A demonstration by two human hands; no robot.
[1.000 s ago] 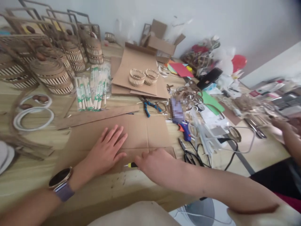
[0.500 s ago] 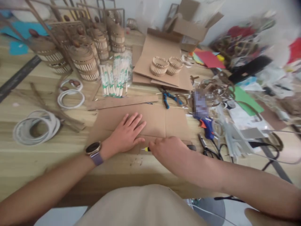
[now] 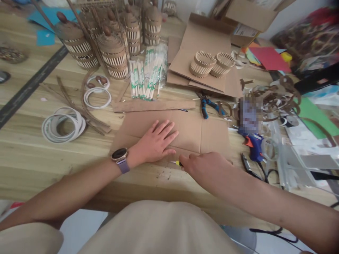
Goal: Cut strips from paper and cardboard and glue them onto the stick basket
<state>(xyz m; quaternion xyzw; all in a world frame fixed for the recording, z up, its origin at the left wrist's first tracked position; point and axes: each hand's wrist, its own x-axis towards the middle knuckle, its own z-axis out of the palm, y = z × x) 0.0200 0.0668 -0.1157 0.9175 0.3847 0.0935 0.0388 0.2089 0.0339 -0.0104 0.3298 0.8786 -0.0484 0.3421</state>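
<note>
A blue glue gun (image 3: 256,147) lies near blue-handled pliers (image 3: 204,108).

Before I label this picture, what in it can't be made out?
All in the head view:
thin tool: most of its handle, hidden by the right hand
cardboard sheet: the part under the left hand
purple item: pixelated, details lost
long black object: cut off by the right edge

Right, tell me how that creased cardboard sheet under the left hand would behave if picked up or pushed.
The cardboard sheet is probably light for its size, looking broad and thin. Lifted, it may bend along its visible creases. Without the left hand, it might slide readily, lying flat on the tabletop.
</note>
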